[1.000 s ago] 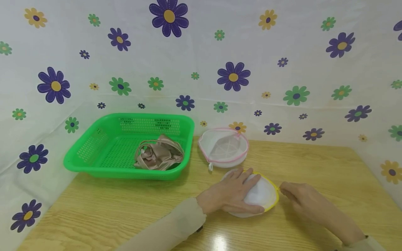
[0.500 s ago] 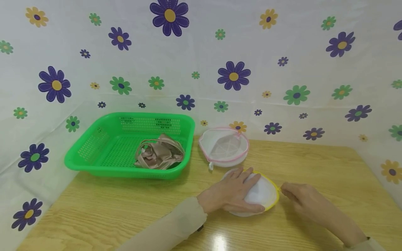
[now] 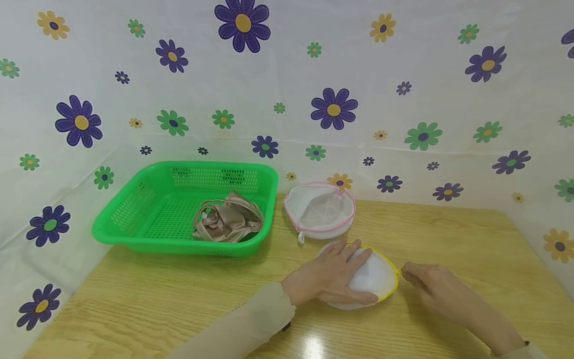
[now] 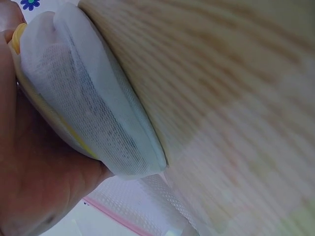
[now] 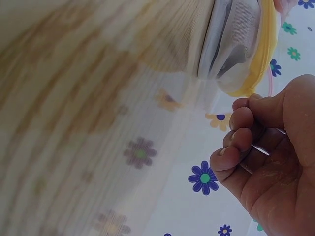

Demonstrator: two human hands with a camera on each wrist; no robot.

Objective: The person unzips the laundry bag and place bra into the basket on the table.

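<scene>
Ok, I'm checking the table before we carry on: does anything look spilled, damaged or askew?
Nothing looks spilled or damaged. The pink-trimmed mesh laundry bag beyond the yellow-trimmed one gapes open, and the satin cloth lies crumpled in the green basket; neither seems odd.

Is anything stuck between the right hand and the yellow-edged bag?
No, nothing visible: the right hand pinches the yellow-edged bag at its zip. The pink-edged bag sits behind it, not between.

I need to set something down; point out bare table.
The table is bare at front left, between the green basket and left sleeve, and at rear right, between the flowered curtain and right hand. The middle is crowded: the left hand rests on the yellow-edged bag, close to the pink-edged bag.
</scene>
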